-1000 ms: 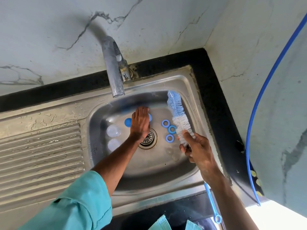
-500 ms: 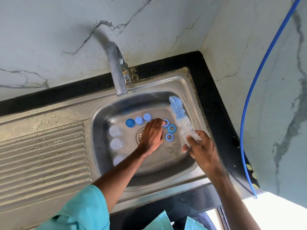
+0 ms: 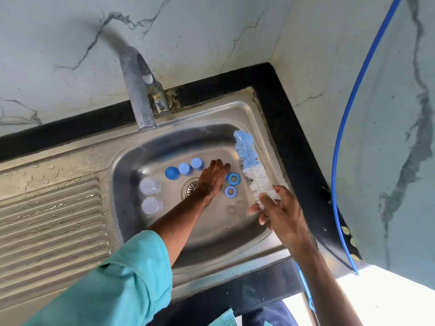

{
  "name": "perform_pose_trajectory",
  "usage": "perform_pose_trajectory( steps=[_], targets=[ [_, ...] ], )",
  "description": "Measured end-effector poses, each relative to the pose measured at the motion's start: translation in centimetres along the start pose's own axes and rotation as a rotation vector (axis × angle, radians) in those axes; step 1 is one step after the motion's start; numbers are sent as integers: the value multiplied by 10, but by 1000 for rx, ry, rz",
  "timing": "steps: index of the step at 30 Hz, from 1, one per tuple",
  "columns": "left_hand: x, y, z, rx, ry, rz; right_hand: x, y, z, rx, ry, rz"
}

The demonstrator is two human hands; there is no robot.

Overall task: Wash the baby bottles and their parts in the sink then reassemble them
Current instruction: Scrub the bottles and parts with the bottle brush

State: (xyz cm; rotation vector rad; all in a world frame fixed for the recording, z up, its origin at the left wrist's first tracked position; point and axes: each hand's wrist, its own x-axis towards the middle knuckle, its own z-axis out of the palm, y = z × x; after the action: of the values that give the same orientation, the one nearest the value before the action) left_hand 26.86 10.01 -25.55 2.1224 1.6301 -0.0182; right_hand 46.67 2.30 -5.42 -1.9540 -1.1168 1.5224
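Note:
Bottle parts lie on the floor of the steel sink (image 3: 237, 234). Three blue caps (image 3: 184, 169) stand in a row at the back. Two clear bottles (image 3: 150, 185) stand at the left. Blue rings (image 3: 233, 179) lie right of the drain (image 3: 189, 188). My left hand (image 3: 213, 178) reaches down over the drain, its fingertips at the rings and covering one of them; whether it pinches a ring cannot be told. My right hand (image 3: 281, 214) grips a blue and white bottle brush (image 3: 251, 168) just below the bristles, which point up and away over the sink's right side.
A steel tap (image 3: 138, 95) arches over the sink's back edge. The ribbed, wet draining board (image 3: 49, 222) lies to the left. A black counter (image 3: 299, 161) borders the sink at the right, against a marble wall with a blue hose (image 3: 346, 128).
My left hand has moved right, from the blue caps across the drain to the blue rings. The brush and my right hand have stayed almost in place.

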Motion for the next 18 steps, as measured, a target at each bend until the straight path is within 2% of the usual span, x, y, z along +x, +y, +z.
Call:
perform_pose_trajectory(
  steps=[3, 6, 8, 11, 13, 15, 18],
  targets=[
    [-15, 0, -7, -116, 92, -64, -2, 3, -2, 24, -25, 10],
    [-46, 9, -35, -364, 189, -150, -9, -1, -3, 22, -50, 1],
    [-78, 20, -68, -617, 225, -213, -20, -6, -3, 24, -76, -35],
    [-126, 39, -121, -1210, 198, -408, -45, -12, -4, -22, -108, -138],
    [-148, 47, -155, -1524, 193, -543, -69, -17, -4, -36, -133, -229],
    [-162, 53, -187, -1720, 207, -634, -91, -22, -6, -113, -135, -310],
    [-180, 59, -224, -1886, 214, -620, -121, -29, -8, -248, -120, -359]
  ],
)
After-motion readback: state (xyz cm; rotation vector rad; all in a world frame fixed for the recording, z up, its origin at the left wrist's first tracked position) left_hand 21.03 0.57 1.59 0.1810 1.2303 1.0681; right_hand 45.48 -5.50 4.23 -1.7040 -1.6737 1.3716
